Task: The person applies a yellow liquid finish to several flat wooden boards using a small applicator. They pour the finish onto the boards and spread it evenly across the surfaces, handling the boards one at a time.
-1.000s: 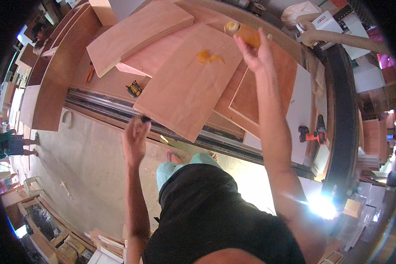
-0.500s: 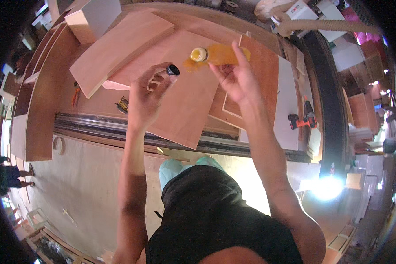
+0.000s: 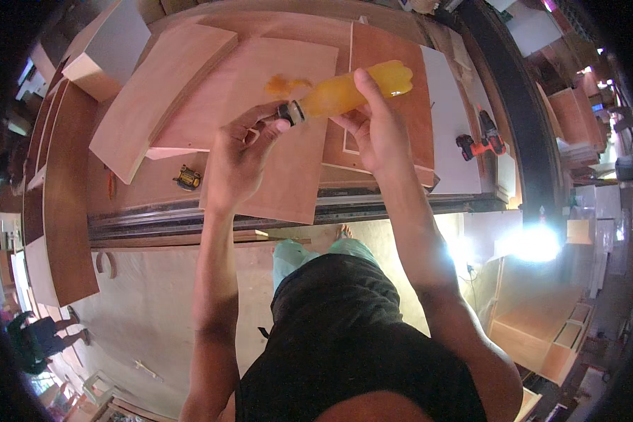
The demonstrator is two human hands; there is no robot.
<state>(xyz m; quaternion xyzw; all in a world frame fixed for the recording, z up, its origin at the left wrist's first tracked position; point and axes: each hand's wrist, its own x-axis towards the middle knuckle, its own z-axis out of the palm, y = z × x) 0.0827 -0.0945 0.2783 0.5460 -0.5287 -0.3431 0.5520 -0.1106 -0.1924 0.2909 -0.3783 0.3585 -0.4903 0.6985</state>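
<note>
My right hand point(image 3: 381, 123) grips a clear bottle point(image 3: 359, 88) of yellow-orange liquid, tilted sideways with its neck toward the left. Between the fingertips of my left hand point(image 3: 245, 144) is a black cap point(image 3: 285, 113), held against the bottle's mouth. Whether the cap's thread has caught cannot be seen. A yellow-orange patch of spilled liquid point(image 3: 286, 85) lies on the wooden panel point(image 3: 274, 162) beyond the bottle neck.
On the workbench, a red-and-black cordless drill point(image 3: 482, 137) lies at the right and a yellow-and-black tool or battery point(image 3: 188, 177) at the left. Wooden boards point(image 3: 158, 98) overlap across the bench. A bright lamp point(image 3: 534, 243) glows at the right. Another person point(image 3: 42, 341) stands far left.
The black cap, held apart from the bottle before, is now at its mouth. My left hand has moved right toward the neck, and the bottle is tilted with its base higher.
</note>
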